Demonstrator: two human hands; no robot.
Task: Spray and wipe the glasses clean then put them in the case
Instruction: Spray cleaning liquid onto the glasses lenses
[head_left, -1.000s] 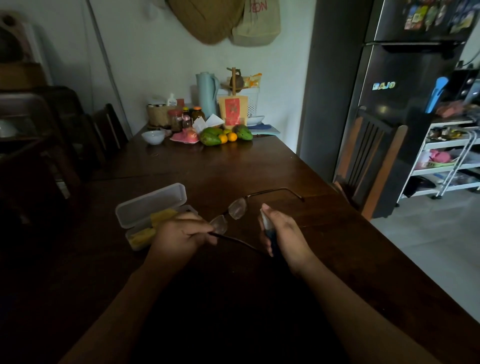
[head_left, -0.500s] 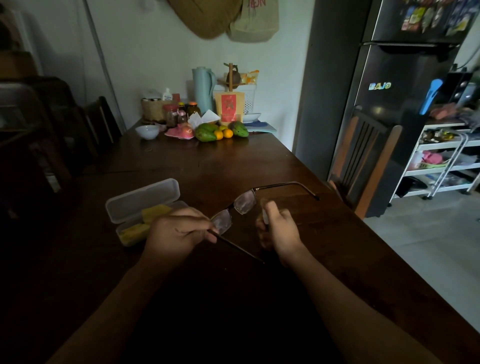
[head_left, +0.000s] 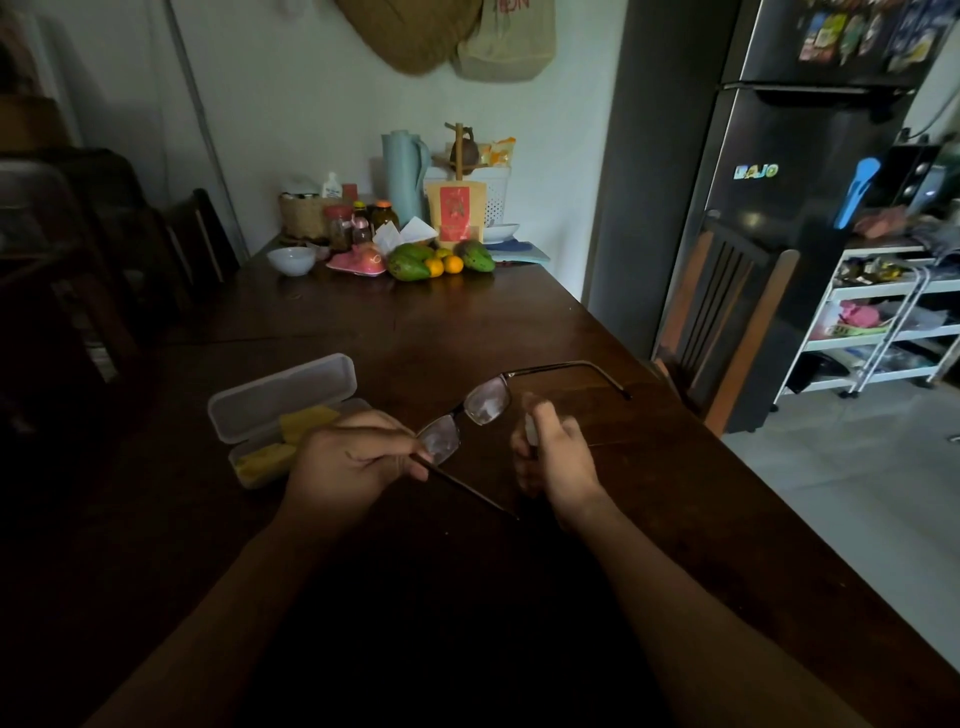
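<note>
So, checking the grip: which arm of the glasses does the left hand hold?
The near temple arm, slanting back toward the person; the left hand pinches it close to the lens. The far temple arm juts free to the right.

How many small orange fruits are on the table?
2: left orange and right orange, together between green fruits at the far end of the table. More may be hidden.
</note>
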